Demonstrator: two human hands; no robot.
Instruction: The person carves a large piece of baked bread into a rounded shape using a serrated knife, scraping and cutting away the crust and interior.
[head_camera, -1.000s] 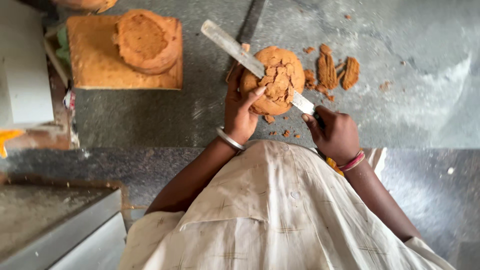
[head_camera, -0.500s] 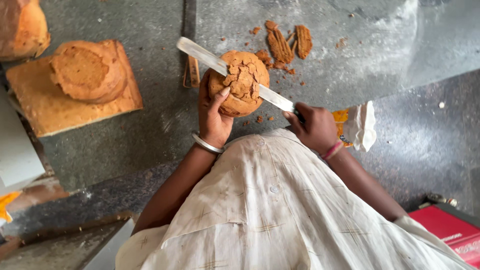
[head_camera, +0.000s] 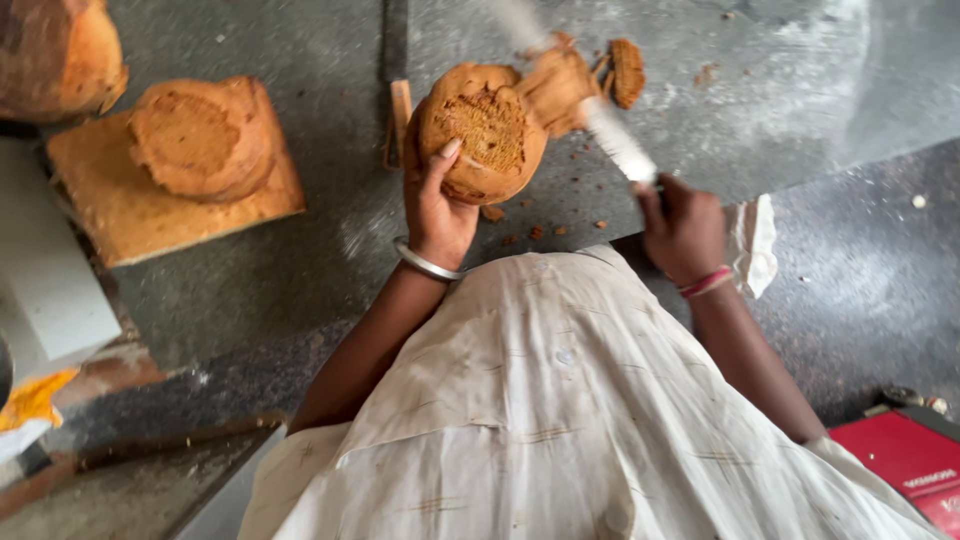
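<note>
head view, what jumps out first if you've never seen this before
The round brown cake at top centre, tilted up off the grey stone counter in the left hand. Just right of it, the right hand grips a long knife, its blade blurred, with cut crust pieces lying behind. At upper left, another round cake sits on a square slab cake.

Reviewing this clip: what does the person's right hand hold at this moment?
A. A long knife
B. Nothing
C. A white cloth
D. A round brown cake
A: the right hand grips the handle of a long knife whose blade reaches up over the counter, while the left hand steadies the round brown cake.
</note>
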